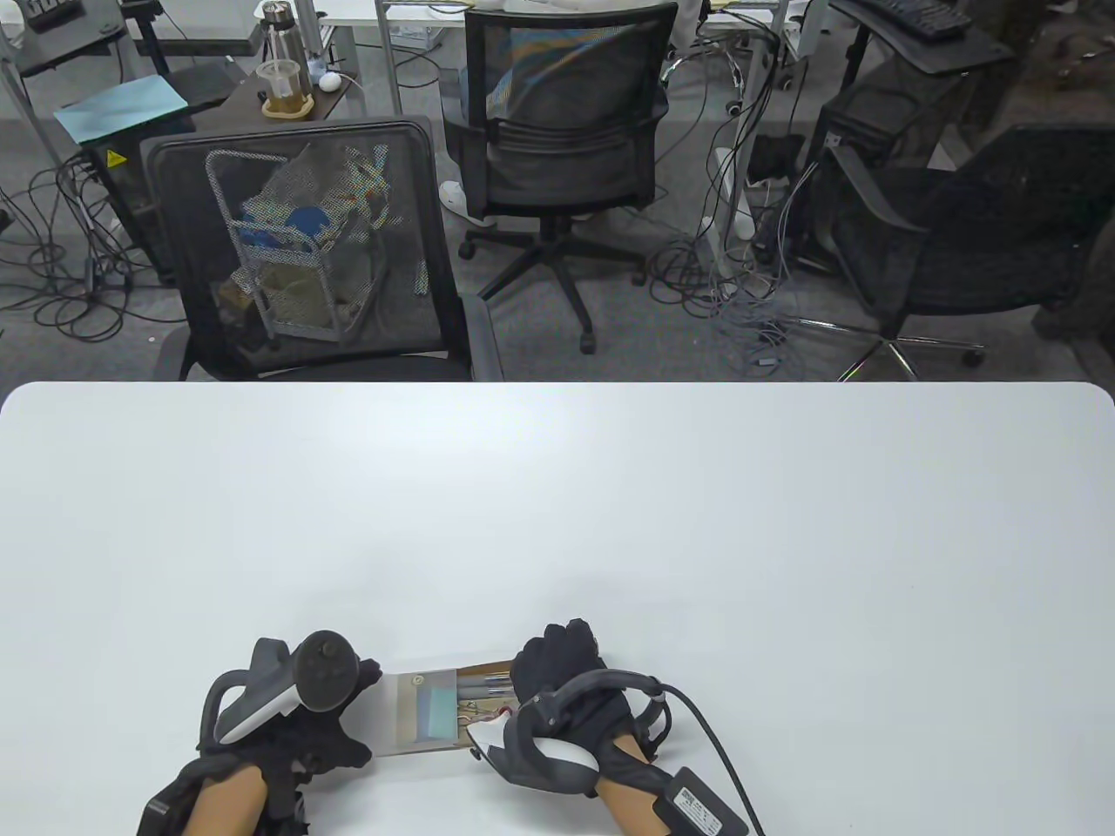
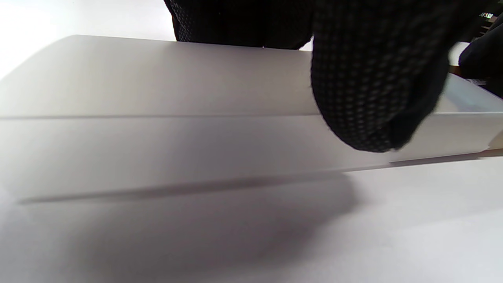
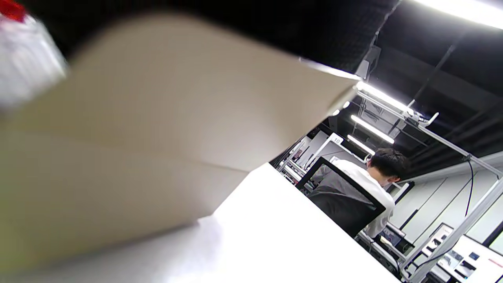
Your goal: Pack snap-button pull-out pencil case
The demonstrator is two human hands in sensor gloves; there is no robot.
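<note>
- The pencil case (image 1: pixel 427 714) lies on the white table (image 1: pixel 557 522) near its front edge, directly between the 2 hands.
- Its pale outer sleeve (image 2: pixel 165 114) sits on the left; a tan inner tray (image 1: pixel 483 688) sticks out of the sleeve toward the right, with pens and a light blue item visible inside.
- The left hand (image 1: pixel 305 723) grips the sleeve's left end; in the left wrist view 1 gloved fingertip (image 2: pixel 373 90) presses down over the sleeve's top edge and front side, with other fingers behind the far edge.
- The right hand (image 1: pixel 562 688) covers the tray's right end, fingers curled over the top; whether they clamp the tray or only rest on it I cannot tell.
- In the right wrist view the tray's tan side fills the left of the frame, blurred, just above the table.
- Beyond the table's far edge stand 3 black mesh office chairs (image 1: pixel 305 252) and loose cables on the grey floor.
</note>
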